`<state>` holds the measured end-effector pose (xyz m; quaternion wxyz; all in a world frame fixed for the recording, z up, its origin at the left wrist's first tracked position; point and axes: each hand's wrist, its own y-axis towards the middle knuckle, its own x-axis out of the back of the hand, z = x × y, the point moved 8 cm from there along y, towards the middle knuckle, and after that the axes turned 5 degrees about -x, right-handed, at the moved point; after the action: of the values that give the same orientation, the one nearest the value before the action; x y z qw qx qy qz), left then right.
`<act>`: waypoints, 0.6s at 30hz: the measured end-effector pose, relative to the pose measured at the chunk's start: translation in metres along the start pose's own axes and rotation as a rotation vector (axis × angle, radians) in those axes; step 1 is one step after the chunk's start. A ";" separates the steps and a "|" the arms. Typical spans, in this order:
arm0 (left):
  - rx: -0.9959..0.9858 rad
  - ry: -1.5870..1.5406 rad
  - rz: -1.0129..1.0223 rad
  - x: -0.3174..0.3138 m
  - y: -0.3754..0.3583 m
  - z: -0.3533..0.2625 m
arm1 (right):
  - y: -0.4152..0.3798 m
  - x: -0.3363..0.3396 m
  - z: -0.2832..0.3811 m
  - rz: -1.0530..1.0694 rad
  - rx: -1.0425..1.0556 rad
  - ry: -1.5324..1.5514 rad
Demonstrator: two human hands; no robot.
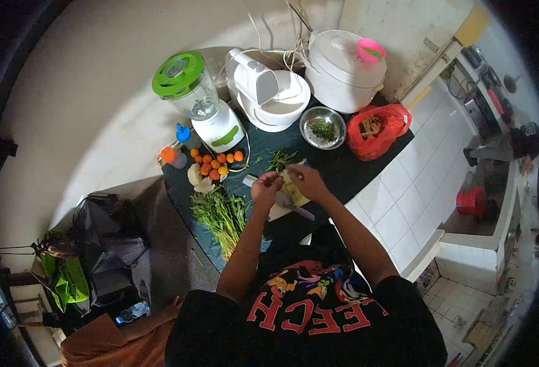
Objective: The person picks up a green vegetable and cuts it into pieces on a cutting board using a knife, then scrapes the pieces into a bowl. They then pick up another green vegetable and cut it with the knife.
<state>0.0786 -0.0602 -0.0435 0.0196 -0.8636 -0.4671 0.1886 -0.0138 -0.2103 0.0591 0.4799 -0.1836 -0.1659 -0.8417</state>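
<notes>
My left hand (266, 188) and my right hand (308, 182) are close together above a pale yellow cutting board (296, 194). The fingers of both are pinched together, and anything small between them is hidden. Just beyond the hands lies a small heap of green leaves and stems (280, 160). On the board's near side rests a greyish-purple strip (301, 211) that looks like a knife handle. A large bunch of leafy greens (223, 220) lies to the left of my left forearm. Chopped greens sit in a metal bowl (322, 128) beyond my right hand.
Tomatoes (206, 168), a blender (217, 122), a white stand mixer (260, 88), a white rice cooker (346, 73) and a red plastic bag (379, 131) stand around the dark tabletop (358, 168). At lower left a person's arm (153, 321) shows. Another person (514, 144) is at far right.
</notes>
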 end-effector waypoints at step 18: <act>-0.016 0.006 -0.140 0.026 -0.002 0.008 | -0.071 -0.051 -0.065 0.253 -0.183 -0.418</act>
<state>0.0868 -0.0393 -0.0583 0.0273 -0.8296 -0.5277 0.1804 -0.0610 -0.1675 -0.0297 0.5180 -0.4156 -0.1605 -0.7302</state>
